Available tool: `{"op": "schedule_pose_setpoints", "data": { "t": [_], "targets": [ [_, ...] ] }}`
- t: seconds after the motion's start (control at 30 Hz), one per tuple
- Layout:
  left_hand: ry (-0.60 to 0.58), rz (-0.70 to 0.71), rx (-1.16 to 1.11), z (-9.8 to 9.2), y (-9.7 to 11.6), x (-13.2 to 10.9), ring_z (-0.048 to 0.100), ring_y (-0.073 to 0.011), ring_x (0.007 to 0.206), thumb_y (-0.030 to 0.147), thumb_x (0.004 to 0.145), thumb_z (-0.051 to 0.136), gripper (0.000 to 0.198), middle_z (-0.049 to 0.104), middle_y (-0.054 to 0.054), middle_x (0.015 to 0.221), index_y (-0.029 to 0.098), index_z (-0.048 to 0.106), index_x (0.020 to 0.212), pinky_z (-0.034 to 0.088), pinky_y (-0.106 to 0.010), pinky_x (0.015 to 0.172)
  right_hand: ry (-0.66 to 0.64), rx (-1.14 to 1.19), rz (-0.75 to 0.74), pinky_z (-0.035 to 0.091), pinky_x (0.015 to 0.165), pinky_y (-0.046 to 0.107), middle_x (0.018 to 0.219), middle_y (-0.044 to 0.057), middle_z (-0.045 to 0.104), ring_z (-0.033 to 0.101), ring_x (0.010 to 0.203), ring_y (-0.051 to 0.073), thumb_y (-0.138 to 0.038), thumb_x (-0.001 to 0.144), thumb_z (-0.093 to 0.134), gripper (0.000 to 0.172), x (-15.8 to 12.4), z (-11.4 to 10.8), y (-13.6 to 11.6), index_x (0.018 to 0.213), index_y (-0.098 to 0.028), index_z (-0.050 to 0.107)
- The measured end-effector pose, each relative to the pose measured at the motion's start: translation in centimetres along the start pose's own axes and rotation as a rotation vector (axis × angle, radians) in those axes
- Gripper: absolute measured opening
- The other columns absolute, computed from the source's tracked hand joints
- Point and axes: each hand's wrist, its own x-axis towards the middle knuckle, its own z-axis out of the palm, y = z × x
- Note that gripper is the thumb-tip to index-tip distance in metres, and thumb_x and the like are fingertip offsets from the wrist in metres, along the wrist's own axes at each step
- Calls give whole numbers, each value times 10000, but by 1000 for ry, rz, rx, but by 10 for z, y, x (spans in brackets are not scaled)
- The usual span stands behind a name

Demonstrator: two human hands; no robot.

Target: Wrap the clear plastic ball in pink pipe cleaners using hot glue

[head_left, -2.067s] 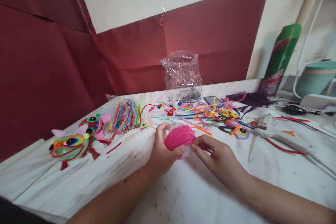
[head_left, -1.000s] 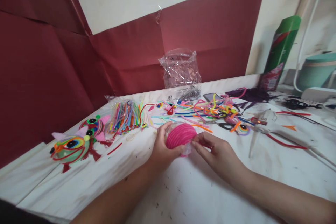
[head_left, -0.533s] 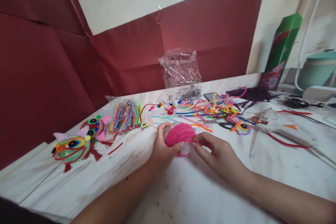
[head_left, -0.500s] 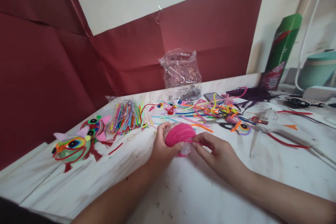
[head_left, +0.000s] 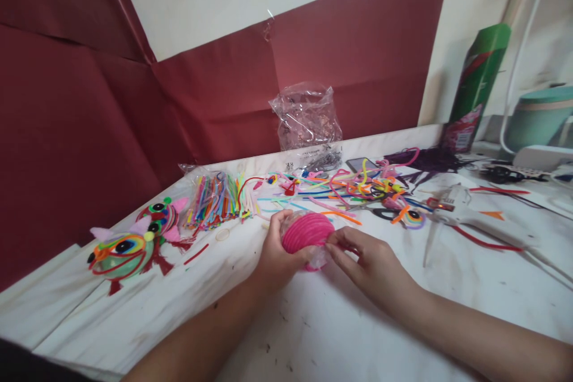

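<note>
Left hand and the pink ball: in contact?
Touching. The head view shows the left hand curled around the left side of the pink ball, thumb overlapping its lower edge, no gap between.

Left grip (head_left: 278, 250) cupped; right grip (head_left: 364, 259) pinched, thumb to forefinger; forearms (head_left: 210, 317) angled inward.

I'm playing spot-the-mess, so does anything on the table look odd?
Yes: the loose pipe cleaners lie jumbled by the scissors, unlike the neat bundle. One short red piece lies alone near the decorated balls.
</note>
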Motion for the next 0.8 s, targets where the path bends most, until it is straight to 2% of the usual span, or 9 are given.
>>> {"op": "schedule_pose_setpoints", "data": {
  "t": [0.13, 0.3, 0.37, 0.53, 0.6, 0.67, 0.73, 0.8],
  "targets": [
    [47, -56, -80, -2, -3, 3, 584, -243, 979, 234, 543, 749, 644, 569, -69, 1117, 213, 460, 1119, 462, -342, 827, 73, 140, 68, 533, 687, 324, 821, 55, 694, 665, 741, 193, -337, 849, 525, 143, 5, -4, 0, 875, -213, 592],
    [94, -175, -284, -2, 0, 5, 609, -176, 760, 238, 605, 722, 540, 624, 2, 873, 227, 462, 1078, 451, -281, 698, 214, 298, 155, 530, 652, 311, 790, 33, 649, 647, 695, 175, -417, 845, 518, 212, 18, -14, 5, 901, -220, 573],
    [114, -196, -330, -2, 3, 5, 604, -168, 731, 248, 613, 724, 515, 626, 13, 817, 224, 468, 1060, 447, -275, 690, 224, 312, 182, 524, 649, 312, 785, 28, 640, 643, 692, 176, -425, 832, 526, 218, 21, -16, 9, 886, -220, 574],
    [143, -193, -385, -3, 11, 4, 611, -183, 757, 271, 627, 716, 425, 650, -18, 849, 203, 520, 997, 452, -286, 705, 157, 206, 166, 506, 646, 322, 737, 31, 648, 635, 688, 189, -386, 835, 499, 191, 19, -14, 12, 789, -221, 584],
    [136, -181, -408, -3, 15, 3, 619, -199, 808, 276, 643, 712, 387, 658, -28, 867, 201, 540, 981, 458, -305, 753, 129, 143, 114, 504, 618, 311, 734, 36, 660, 633, 684, 191, -348, 837, 503, 174, 16, -13, 11, 767, -221, 598],
    [110, -170, -412, -4, 20, 1, 627, -224, 861, 293, 661, 706, 356, 669, -41, 885, 201, 556, 970, 460, -336, 797, 107, 66, 8, 509, 612, 301, 751, 43, 668, 633, 691, 189, -293, 854, 502, 152, 13, -11, 10, 830, -214, 630],
    [84, -154, -406, -5, 22, 0, 632, -248, 900, 307, 667, 707, 338, 680, -55, 898, 202, 568, 958, 459, -368, 831, 82, -23, -155, 519, 632, 296, 787, 57, 663, 631, 711, 183, -215, 878, 476, 203, 11, -8, 11, 991, -198, 643],
    [68, -146, -418, -5, 21, 1, 636, -268, 926, 313, 659, 717, 345, 686, -65, 913, 205, 575, 955, 458, -396, 854, 52, -116, -332, 527, 650, 296, 825, 75, 648, 624, 734, 183, -141, 889, 442, 324, 8, -5, 13, 1170, -185, 596]
  ]
}}
